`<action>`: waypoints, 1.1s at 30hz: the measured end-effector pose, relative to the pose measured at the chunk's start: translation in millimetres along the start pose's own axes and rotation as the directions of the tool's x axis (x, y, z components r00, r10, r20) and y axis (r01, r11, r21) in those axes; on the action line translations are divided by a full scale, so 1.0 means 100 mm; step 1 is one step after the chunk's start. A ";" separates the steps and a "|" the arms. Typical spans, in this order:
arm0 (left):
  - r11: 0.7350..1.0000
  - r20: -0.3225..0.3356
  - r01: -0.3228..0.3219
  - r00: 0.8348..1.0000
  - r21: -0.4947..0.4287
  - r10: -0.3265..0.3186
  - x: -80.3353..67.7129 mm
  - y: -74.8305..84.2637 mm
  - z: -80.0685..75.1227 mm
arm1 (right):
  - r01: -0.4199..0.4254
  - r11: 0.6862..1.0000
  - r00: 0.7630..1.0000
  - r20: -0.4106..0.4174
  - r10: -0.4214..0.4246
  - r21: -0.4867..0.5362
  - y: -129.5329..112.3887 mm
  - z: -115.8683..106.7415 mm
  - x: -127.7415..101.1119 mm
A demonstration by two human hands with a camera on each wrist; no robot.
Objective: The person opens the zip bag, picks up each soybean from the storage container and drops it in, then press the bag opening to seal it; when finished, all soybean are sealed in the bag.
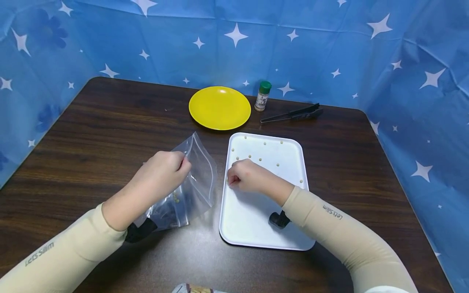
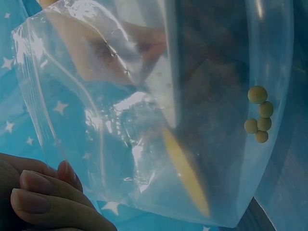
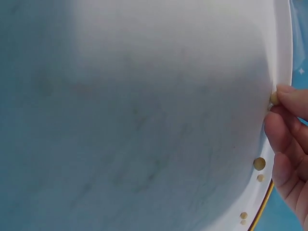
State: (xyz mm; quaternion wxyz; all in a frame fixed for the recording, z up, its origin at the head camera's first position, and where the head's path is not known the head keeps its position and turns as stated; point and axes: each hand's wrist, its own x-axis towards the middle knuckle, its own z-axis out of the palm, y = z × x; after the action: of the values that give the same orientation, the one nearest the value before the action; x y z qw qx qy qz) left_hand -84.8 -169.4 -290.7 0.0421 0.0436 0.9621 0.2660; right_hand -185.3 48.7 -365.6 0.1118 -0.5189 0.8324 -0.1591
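Observation:
My left hand (image 1: 161, 171) grips the top edge of a clear zip bag (image 1: 201, 175), which stands on the table left of the tray. Several round yellowish beans (image 2: 257, 95) lie at the bottom of the bag. Over the left rim of a white tray (image 1: 249, 232), my right hand (image 1: 249, 176) pinches one small bean (image 3: 274, 99) between thumb and fingertip, as the right wrist view shows. More beans (image 1: 260, 159) are scattered on the tray, mostly across its far half.
Behind the bag is a yellow plate (image 1: 220, 108). A green-capped shaker bottle (image 1: 262, 96) and black-handled tongs (image 1: 291, 113) lie further right, near the table's back edge. Part of a printed package (image 1: 198, 289) shows at the near edge. A blue star-patterned cloth (image 1: 234, 49) hangs around the table.

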 end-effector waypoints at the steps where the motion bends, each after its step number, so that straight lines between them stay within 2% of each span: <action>1: 1.000 0.001 0.000 1.000 0.000 0.000 0.00 0.00 0.00 | 0.003 1.000 1.000 -0.004 -0.003 -0.002 0.00 0.00 0.00; 7: 1.000 -0.001 0.000 1.000 0.008 0.000 0.00 -0.01 0.00 | -0.011 1.000 0.999 -0.035 0.011 -0.007 -0.01 -0.09 0.00; 10: 1.000 -0.008 -0.009 1.000 0.014 0.010 0.00 -0.01 0.00 | -0.071 0.997 0.996 -0.055 0.072 0.018 -0.03 -0.24 0.01; 14: 1.000 -0.015 -0.017 1.000 0.015 0.017 0.01 0.00 0.00 | -0.097 0.994 0.987 -0.120 0.103 0.053 -0.06 -0.50 0.03; 18: 1.000 -0.018 -0.025 1.000 0.014 0.025 0.01 0.00 0.00 | -0.057 0.997 0.973 -0.219 0.066 0.047 -0.13 -0.74 0.06; 25: 1.000 -0.026 -0.025 0.999 0.006 0.025 0.03 0.00 -0.01 | 0.095 0.995 0.917 -0.393 -0.072 0.040 -0.31 -0.99 0.18; 29: 1.000 -0.024 -0.022 0.999 0.000 0.022 0.04 0.01 -0.02 | 0.148 0.988 0.904 -0.409 -0.119 0.040 -0.43 -0.99 0.25; 33: 1.000 -0.014 -0.008 1.000 -0.005 0.008 0.02 0.02 -0.01 | 0.160 0.986 0.919 -0.369 -0.136 0.035 -0.52 -0.90 0.33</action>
State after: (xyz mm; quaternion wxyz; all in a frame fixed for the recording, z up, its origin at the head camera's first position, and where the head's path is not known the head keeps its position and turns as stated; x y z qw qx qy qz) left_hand -87.1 -168.3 -288.9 0.0345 0.0453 0.9614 0.2691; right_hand -188.0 10.8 -263.2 -0.0407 -0.5380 0.7914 -0.2874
